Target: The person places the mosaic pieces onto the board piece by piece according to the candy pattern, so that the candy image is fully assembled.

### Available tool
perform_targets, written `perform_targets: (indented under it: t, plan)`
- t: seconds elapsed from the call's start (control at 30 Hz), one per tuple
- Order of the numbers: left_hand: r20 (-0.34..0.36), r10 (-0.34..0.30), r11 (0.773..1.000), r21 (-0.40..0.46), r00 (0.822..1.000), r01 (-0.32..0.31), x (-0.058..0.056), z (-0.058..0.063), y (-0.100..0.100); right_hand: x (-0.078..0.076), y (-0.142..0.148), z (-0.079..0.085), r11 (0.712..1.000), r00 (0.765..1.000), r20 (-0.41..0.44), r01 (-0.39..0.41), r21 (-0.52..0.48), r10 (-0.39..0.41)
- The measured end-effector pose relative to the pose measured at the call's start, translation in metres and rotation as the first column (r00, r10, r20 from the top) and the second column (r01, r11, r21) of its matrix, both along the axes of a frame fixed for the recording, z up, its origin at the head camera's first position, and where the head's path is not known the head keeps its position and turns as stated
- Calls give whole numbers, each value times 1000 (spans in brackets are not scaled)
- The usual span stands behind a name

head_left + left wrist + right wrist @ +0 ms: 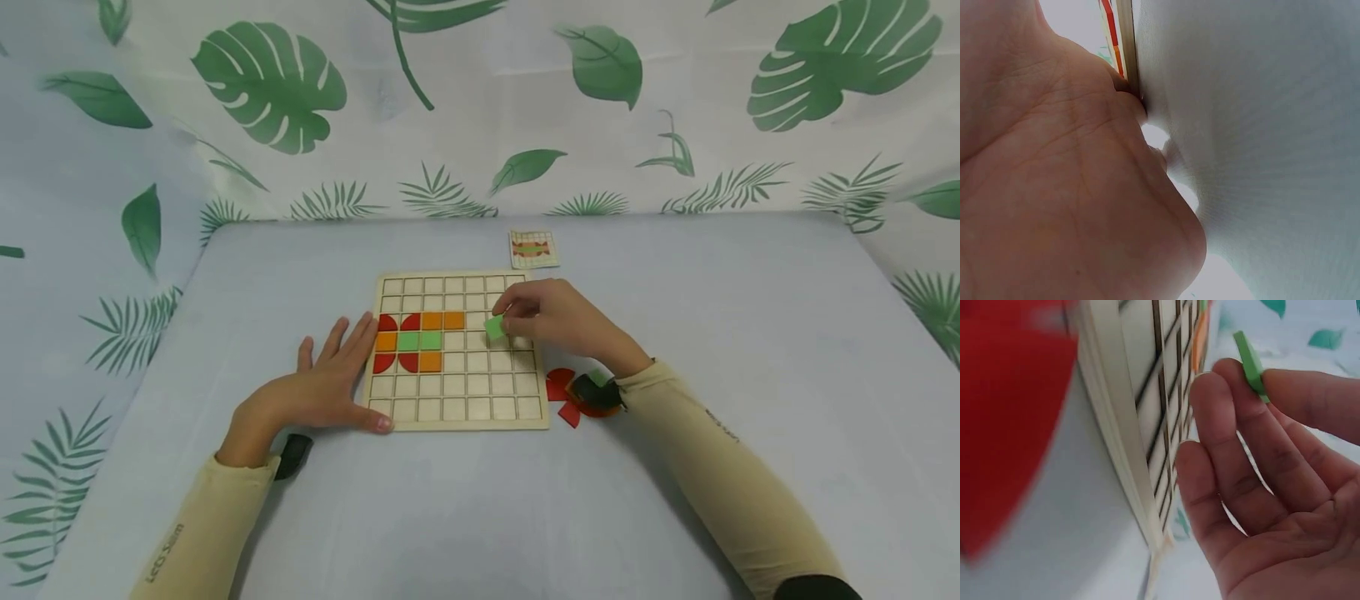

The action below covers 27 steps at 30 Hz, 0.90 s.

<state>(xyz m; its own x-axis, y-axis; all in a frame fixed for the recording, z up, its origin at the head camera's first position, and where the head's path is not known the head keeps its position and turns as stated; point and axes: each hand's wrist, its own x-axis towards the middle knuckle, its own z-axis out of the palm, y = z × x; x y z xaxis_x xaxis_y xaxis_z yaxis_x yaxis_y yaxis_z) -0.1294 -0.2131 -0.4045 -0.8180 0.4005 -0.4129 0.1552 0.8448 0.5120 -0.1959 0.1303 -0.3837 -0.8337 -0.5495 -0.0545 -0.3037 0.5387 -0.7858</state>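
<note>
My right hand (551,317) pinches a square green tile (494,327) between thumb and fingertips, over the right part of a wooden grid board (456,409). In the right wrist view the green tile (1249,365) is tilted and apart from the board (1113,419). Spread out flat, my left hand (322,383) touches the board's left edge, thumb at its near left corner. Red rounded tiles (384,362), orange square tiles (454,320) and green square tiles (408,341) fill cells on the board's left side. The left wrist view shows mostly the palm (1079,175).
A small pattern card (534,249) lies behind the board's far right corner. Loose red pieces (559,383), with orange and green ones, lie right of the board, partly hidden by the right wrist's black camera (595,392). A leaf-print cloth (465,108) hangs behind the table.
</note>
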Motion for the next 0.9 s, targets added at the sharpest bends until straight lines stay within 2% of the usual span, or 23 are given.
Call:
perform_targets:
  t: [0.13, 0.43, 0.63, 0.9]
  plan:
    - [0, -1, 1000, -1, 1000, 1, 0, 0, -1, 4, -11, -6, 999, 999, 15, -33, -41, 33]
    - [5, 3, 1000, 5, 1000, -3, 0, 0, -2, 8, -23, -10, 997, 997, -14, -73, -36, 73]
    - [9, 8, 1000, -4, 1000, -8, 0, 2, -3, 7, -31, -9, 998, 999, 5, -54, -22, 54]
    - [3, -1, 1000, -5, 1000, 2, -1, -1, -1, 5, -50, -6, 998, 999, 7, 50, 44, -50]
